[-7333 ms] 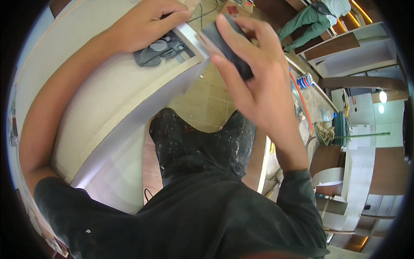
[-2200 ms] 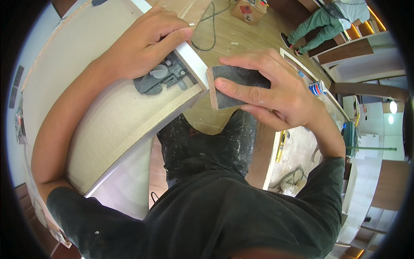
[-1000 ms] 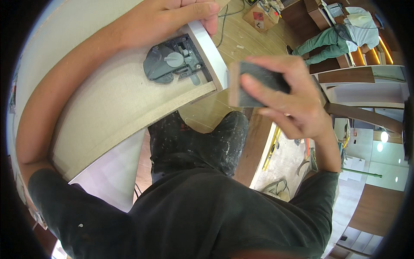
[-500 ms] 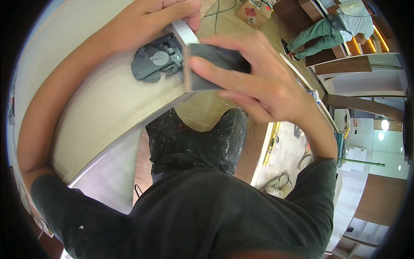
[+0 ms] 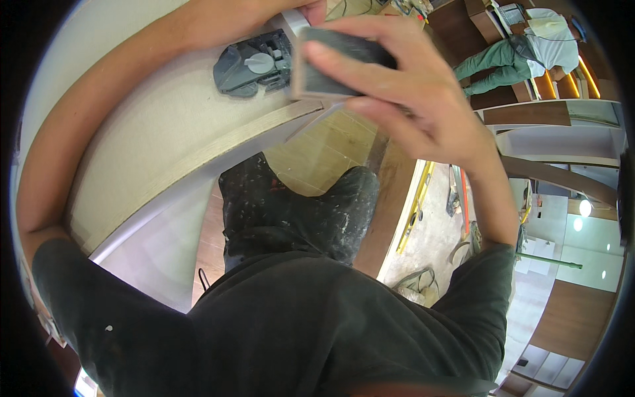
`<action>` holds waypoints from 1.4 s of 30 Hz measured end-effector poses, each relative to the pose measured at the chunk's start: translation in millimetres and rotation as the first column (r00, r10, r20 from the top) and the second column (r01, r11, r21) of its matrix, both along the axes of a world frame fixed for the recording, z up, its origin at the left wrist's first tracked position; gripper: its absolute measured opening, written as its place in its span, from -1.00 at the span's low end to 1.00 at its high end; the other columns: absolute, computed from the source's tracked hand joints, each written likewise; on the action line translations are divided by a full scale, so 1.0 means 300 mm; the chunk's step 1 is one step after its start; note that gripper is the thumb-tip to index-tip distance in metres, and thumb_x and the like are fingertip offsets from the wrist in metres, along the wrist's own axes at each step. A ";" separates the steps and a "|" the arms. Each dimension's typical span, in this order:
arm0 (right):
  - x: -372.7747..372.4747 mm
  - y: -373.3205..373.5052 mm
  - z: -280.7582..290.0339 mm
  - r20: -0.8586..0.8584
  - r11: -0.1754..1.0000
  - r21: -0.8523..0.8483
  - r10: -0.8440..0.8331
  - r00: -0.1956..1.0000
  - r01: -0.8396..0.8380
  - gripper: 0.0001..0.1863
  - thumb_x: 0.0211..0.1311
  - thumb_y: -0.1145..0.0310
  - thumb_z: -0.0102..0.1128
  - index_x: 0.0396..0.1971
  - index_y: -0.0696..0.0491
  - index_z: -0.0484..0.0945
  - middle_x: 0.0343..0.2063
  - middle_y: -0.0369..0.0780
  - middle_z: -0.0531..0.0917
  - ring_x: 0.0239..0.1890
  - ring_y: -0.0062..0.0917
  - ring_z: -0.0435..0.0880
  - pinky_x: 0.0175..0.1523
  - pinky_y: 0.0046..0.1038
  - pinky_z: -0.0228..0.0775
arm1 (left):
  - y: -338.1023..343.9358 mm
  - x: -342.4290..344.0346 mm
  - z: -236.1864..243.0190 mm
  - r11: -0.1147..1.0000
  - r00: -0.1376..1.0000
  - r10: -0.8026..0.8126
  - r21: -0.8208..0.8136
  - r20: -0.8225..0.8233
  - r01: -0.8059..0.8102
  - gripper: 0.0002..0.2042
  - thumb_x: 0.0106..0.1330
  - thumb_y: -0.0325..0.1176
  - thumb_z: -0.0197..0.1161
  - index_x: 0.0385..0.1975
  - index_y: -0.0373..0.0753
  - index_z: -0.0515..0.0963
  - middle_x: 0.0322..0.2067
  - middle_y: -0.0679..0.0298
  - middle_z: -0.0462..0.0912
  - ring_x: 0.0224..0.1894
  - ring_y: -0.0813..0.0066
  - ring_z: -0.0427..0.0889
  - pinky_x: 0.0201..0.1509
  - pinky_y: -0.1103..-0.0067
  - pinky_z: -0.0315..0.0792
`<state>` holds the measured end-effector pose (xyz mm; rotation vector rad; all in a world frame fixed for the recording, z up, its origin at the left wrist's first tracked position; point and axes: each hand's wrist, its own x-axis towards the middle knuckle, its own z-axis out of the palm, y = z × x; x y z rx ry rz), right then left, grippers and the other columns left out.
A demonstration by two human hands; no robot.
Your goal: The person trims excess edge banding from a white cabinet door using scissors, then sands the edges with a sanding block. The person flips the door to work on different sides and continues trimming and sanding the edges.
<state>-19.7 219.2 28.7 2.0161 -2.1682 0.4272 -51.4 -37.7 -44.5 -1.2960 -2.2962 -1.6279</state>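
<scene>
My right hand (image 5: 413,86) is closed around a dark rectangular block (image 5: 344,63) with a tan edge face, resembling a sanding block. This block is against the near end of a white strip (image 5: 291,23). At the upper edge of the picture, my left hand (image 5: 314,11) is partly cut off, its visible fingers curled at the strip's far part. Just left of the strip, a dark grey plastic device (image 5: 251,64) with a round light grey knob lies on the pale board (image 5: 152,132). The block hides where it meets the strip.
The board's curved front edge (image 5: 211,145) runs above my knees. To the right are a yellow level (image 5: 415,208) and a bundled strap (image 5: 420,281) on a pale surface. Another person in green trousers (image 5: 493,63) bends beside lit shelves at the upper right.
The view has shifted, and my left hand now sits mostly beyond the upper edge. My right hand still holds the dark block against the strip, blurred by motion.
</scene>
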 end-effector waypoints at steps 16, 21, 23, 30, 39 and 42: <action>0.061 0.120 0.006 0.025 0.987 0.105 -0.126 0.992 0.123 -0.49 0.21 0.47 0.25 0.21 0.00 0.65 0.22 -0.03 0.53 0.19 -0.16 0.52 0.28 -0.22 0.33 | 0.039 0.020 0.016 0.998 0.997 0.043 -0.049 0.069 -0.040 -0.59 0.65 -0.19 -0.04 -0.32 -0.34 0.65 -0.39 0.26 0.67 -0.27 0.52 0.58 -0.09 0.53 0.47; 0.034 -0.042 -0.019 -0.092 0.998 0.014 0.065 0.994 -0.064 -0.47 0.32 0.37 0.21 0.31 0.07 0.52 0.17 0.01 0.55 0.15 -0.28 0.58 0.21 -0.26 0.45 | 0.054 0.014 0.005 0.996 0.993 0.088 0.026 0.082 -0.090 -0.60 0.61 -0.19 0.01 -0.39 -0.34 0.62 -0.46 0.18 0.65 -0.39 0.40 0.59 -0.23 0.44 0.47; -0.125 -0.061 -0.072 -0.247 0.909 -0.304 0.214 0.945 -0.286 -0.47 0.27 0.23 0.34 0.18 0.17 0.59 0.07 0.03 0.63 -0.11 -0.26 0.68 -0.03 -0.25 0.53 | 0.022 0.087 0.007 0.952 0.954 0.245 0.141 0.175 -0.270 -0.65 0.55 -0.16 0.04 -0.29 -0.34 0.60 -0.30 0.22 0.62 -0.20 0.42 0.56 0.05 0.45 0.41; 0.033 0.253 0.077 0.901 0.724 -0.351 0.088 0.424 0.594 -0.48 0.46 0.25 0.07 0.33 0.15 0.44 0.10 -0.01 0.60 0.04 -0.35 0.66 0.16 -0.34 0.53 | 0.075 0.163 0.161 0.838 0.993 0.074 -0.534 -0.089 -0.110 -0.68 0.35 -0.06 0.36 -0.23 -0.23 0.70 -0.20 0.24 0.70 -0.02 0.34 0.58 0.21 0.41 0.35; 0.152 0.220 -0.003 0.596 0.872 -0.152 -0.294 0.747 0.465 -0.39 0.32 0.15 0.31 0.28 0.15 0.50 0.08 -0.06 0.62 0.08 -0.35 0.63 0.15 -0.37 0.46 | 0.095 0.090 0.181 0.733 0.971 0.237 -0.663 0.038 -0.154 -0.54 0.45 0.01 0.24 -0.42 -0.35 0.68 -0.38 0.14 0.66 -0.28 0.33 0.56 -0.10 0.38 0.42; 0.165 0.171 -0.017 0.254 0.942 -0.119 -0.276 0.927 0.313 -0.38 0.20 0.19 0.42 0.24 0.11 0.59 0.15 -0.03 0.59 0.07 -0.24 0.59 0.17 -0.30 0.43 | 0.004 0.006 0.156 0.738 0.933 0.316 -0.574 -0.170 -0.354 -0.50 0.50 0.01 0.16 -0.45 -0.39 0.63 -0.42 0.11 0.65 -0.34 0.32 0.54 -0.18 0.34 0.38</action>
